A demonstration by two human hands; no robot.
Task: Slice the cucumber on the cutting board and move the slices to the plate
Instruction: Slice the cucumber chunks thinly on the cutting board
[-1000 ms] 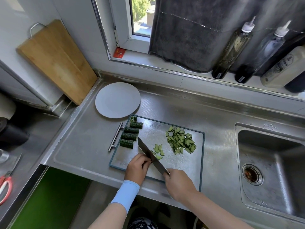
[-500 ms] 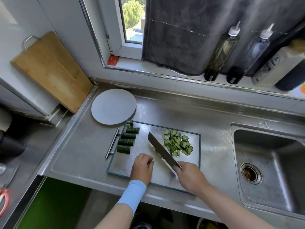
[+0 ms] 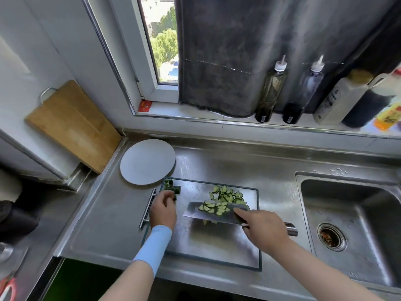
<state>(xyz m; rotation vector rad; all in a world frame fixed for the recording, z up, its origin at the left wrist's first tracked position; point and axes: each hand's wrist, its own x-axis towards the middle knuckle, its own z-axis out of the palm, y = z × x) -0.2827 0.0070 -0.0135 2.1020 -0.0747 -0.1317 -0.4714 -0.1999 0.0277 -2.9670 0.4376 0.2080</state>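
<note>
Steel everywhere: the brushed counter (image 3: pixel 104 224), and on it the grey cutting board (image 3: pixel 217 246) with its dark rim and a bar handle along the left edge. Progress, as I read it: the cutting is part done and nothing is plated. A heap of slices (image 3: pixel 227 194), thin pale half-moons with green rinds, lies by the board's far right corner. The cleaver (image 3: pixel 201 217), broad and rectangular, is held level above the board's middle, with the slices on the blade (image 3: pixel 214 208) spread loosely. The right hand (image 3: pixel 262 224) grips the handle, index finger stretched along the blade. Dark, bumpy-skinned cucumber chunks (image 3: pixel 173 189) wait uncut at the far left corner. The left hand (image 3: pixel 163 208) hovers over them, fingers bent down, and I cannot tell whether it has 1 in its grip. The round matte plate (image 3: pixel 147 164), just beyond that corner, carries 0 slices. Left to do, by my guess: slice those chunks, then ferry everything across. That load looks wet and loose; a tilt could shed it.
</note>
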